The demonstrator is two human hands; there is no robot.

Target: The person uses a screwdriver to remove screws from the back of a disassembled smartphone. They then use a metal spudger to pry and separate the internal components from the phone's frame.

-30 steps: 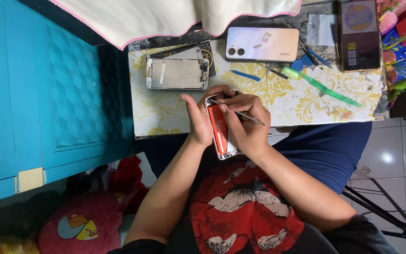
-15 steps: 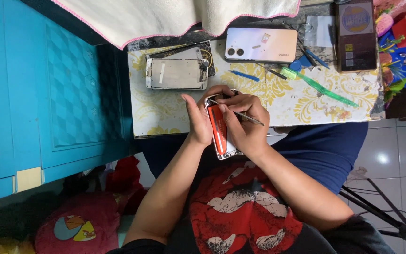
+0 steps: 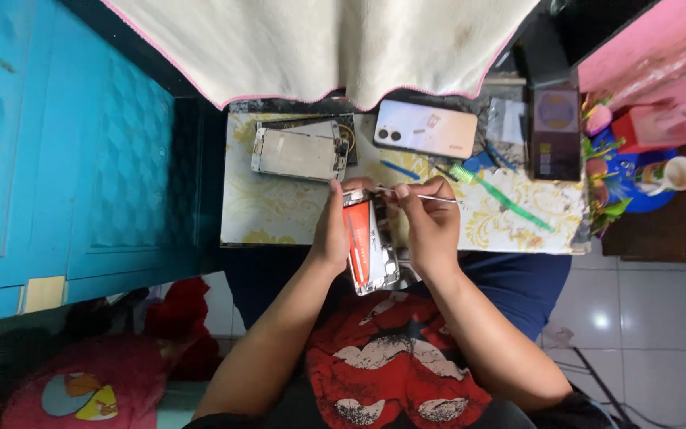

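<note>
Over patterned table [image 3: 279,214], opened red-bodied phone [image 3: 368,246]

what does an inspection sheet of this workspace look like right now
surface: small table with a yellow floral cover, crowded.
job's things: opened phone with a red part inside; thin metal tweezers.
clutter: phone screen frame, pale phone lying back up, dark phone, green toothbrush.
grips: left hand holds the opened phone; right hand pinches the tweezers at its top end.
cables: nothing seen.
surroundings: blue cabinet, white cloth, tiled floor.
</note>
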